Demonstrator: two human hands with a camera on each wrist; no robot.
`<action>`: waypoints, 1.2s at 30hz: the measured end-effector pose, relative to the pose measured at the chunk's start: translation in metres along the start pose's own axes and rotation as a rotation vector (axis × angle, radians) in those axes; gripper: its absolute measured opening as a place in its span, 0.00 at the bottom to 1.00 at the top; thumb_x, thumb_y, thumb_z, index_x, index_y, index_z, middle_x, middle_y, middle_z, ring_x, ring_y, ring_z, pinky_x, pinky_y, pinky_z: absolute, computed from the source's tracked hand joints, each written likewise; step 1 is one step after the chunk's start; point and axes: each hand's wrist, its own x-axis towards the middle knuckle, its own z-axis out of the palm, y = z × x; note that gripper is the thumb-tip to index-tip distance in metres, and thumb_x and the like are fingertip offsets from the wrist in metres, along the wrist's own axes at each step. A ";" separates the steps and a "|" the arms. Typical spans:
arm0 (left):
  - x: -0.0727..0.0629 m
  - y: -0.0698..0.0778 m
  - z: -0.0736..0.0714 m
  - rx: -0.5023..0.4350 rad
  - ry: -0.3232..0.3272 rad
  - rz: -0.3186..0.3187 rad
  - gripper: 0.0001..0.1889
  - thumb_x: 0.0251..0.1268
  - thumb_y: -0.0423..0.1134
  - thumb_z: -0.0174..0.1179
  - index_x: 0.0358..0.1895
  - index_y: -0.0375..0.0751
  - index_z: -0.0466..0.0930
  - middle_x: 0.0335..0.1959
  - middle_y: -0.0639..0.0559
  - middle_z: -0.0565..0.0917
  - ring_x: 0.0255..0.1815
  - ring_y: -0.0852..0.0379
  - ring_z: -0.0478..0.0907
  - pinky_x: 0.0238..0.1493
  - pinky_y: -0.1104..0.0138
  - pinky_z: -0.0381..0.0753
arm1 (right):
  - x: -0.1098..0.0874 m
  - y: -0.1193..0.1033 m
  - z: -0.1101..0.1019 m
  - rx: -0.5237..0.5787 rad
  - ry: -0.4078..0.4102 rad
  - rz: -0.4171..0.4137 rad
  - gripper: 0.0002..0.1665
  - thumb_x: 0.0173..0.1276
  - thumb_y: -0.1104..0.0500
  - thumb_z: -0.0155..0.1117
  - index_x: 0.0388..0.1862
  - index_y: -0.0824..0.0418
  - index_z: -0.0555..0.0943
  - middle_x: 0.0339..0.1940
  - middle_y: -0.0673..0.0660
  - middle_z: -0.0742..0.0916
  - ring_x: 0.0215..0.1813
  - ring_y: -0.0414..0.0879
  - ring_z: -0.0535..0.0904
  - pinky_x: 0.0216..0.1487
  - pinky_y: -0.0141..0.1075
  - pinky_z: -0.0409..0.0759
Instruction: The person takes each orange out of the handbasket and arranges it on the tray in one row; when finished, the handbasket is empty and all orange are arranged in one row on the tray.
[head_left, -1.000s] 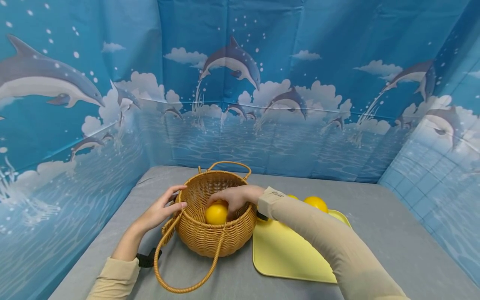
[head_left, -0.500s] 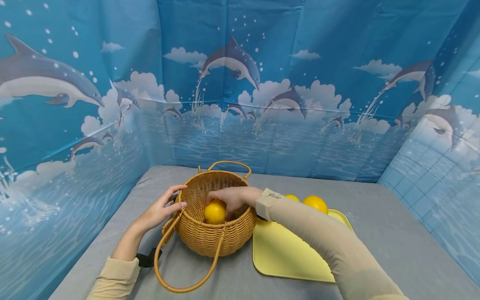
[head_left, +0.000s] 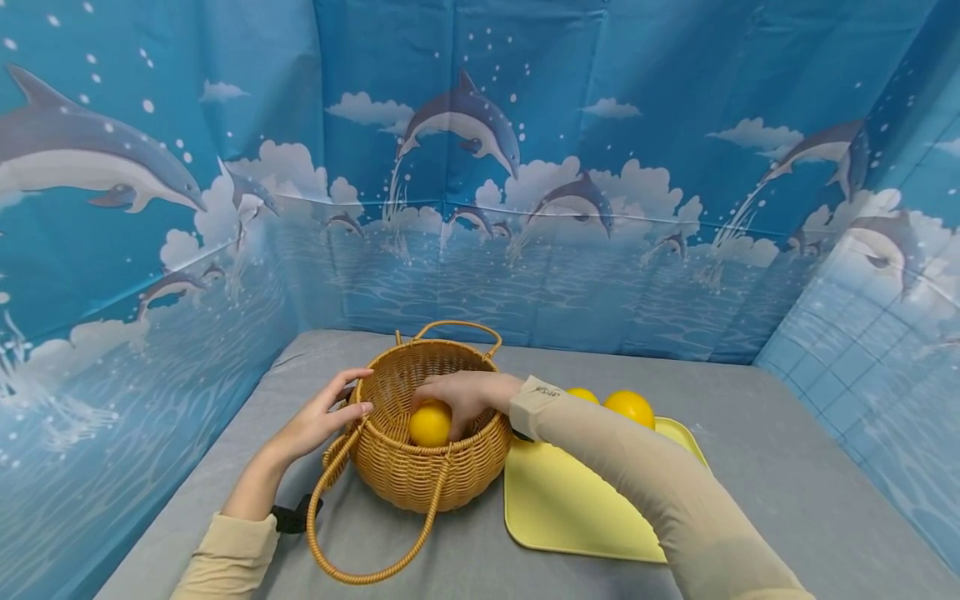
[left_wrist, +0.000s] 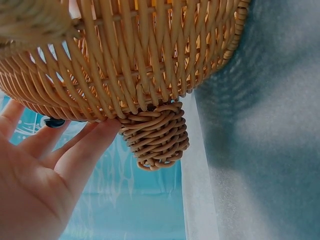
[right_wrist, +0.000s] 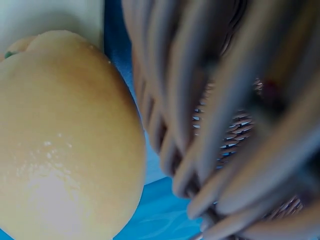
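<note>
A round wicker basket (head_left: 431, 479) stands upright on the grey cloth. My right hand (head_left: 468, 396) reaches over its right rim and grips a yellow orange (head_left: 430, 425) low inside, fingers curved over the top and far side. My left hand (head_left: 318, 421) touches the basket's left rim with thumb and index finger. In the left wrist view, the left hand's fingers (left_wrist: 82, 152) lie fairly straight against the woven side, beside a short woven stub (left_wrist: 156, 136). The right wrist view has basket weave and another orange (right_wrist: 67, 145) outside the basket; the right hand is hidden there.
Right of the basket lies a yellow tray (head_left: 581, 508), with oranges (head_left: 630, 408) at its far side, partly hidden by the right sleeve. One basket handle (head_left: 375, 575) droops toward the front; another (head_left: 459, 323) rises behind. A dolphin-print curtain (head_left: 525, 275) encloses the table.
The right hand and its orange have shifted slightly left and settled inside the basket. The left hand keeps its place at the rim.
</note>
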 end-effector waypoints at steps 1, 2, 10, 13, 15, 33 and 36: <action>0.000 0.000 0.000 0.000 0.001 0.000 0.28 0.69 0.46 0.53 0.69 0.48 0.58 0.72 0.40 0.52 0.70 0.32 0.48 0.59 0.39 0.61 | 0.000 0.000 0.000 0.009 -0.006 0.008 0.36 0.50 0.56 0.76 0.58 0.48 0.71 0.54 0.49 0.75 0.50 0.42 0.72 0.50 0.36 0.72; 0.000 0.000 0.000 0.001 0.001 0.000 0.28 0.69 0.46 0.53 0.69 0.48 0.58 0.72 0.40 0.53 0.70 0.32 0.49 0.59 0.39 0.61 | 0.000 0.001 0.000 0.020 -0.011 0.015 0.36 0.50 0.56 0.76 0.58 0.48 0.71 0.54 0.49 0.75 0.50 0.42 0.72 0.50 0.35 0.72; 0.000 0.001 0.000 -0.005 -0.001 -0.006 0.28 0.69 0.46 0.53 0.69 0.48 0.58 0.72 0.41 0.52 0.70 0.32 0.48 0.58 0.38 0.61 | 0.001 -0.001 -0.001 -0.016 0.029 0.031 0.38 0.47 0.53 0.77 0.57 0.45 0.70 0.51 0.46 0.77 0.47 0.40 0.74 0.47 0.35 0.73; -0.001 0.000 0.001 -0.004 -0.005 -0.005 0.27 0.70 0.46 0.53 0.69 0.48 0.58 0.72 0.41 0.51 0.70 0.31 0.48 0.58 0.38 0.61 | -0.003 -0.003 -0.002 -0.035 0.090 0.037 0.40 0.46 0.50 0.76 0.59 0.44 0.69 0.53 0.46 0.76 0.46 0.41 0.74 0.46 0.37 0.74; -0.001 0.000 0.001 0.001 -0.008 -0.003 0.27 0.70 0.46 0.52 0.69 0.49 0.58 0.73 0.41 0.51 0.70 0.31 0.48 0.58 0.38 0.61 | -0.008 -0.003 -0.004 -0.040 0.137 0.029 0.40 0.46 0.49 0.76 0.59 0.43 0.68 0.53 0.46 0.76 0.46 0.41 0.74 0.46 0.38 0.74; -0.001 -0.001 0.000 0.014 0.002 -0.018 0.28 0.70 0.47 0.52 0.70 0.50 0.57 0.73 0.41 0.50 0.71 0.31 0.46 0.59 0.37 0.59 | -0.114 0.000 -0.030 0.227 0.601 0.001 0.42 0.49 0.47 0.74 0.63 0.45 0.66 0.57 0.45 0.75 0.46 0.41 0.74 0.44 0.43 0.77; 0.000 0.000 -0.001 0.012 0.003 -0.022 0.28 0.70 0.48 0.52 0.70 0.50 0.57 0.73 0.41 0.50 0.71 0.32 0.46 0.59 0.37 0.58 | -0.135 0.004 -0.025 0.247 0.655 0.054 0.42 0.49 0.48 0.74 0.63 0.45 0.66 0.57 0.46 0.75 0.46 0.41 0.74 0.45 0.42 0.76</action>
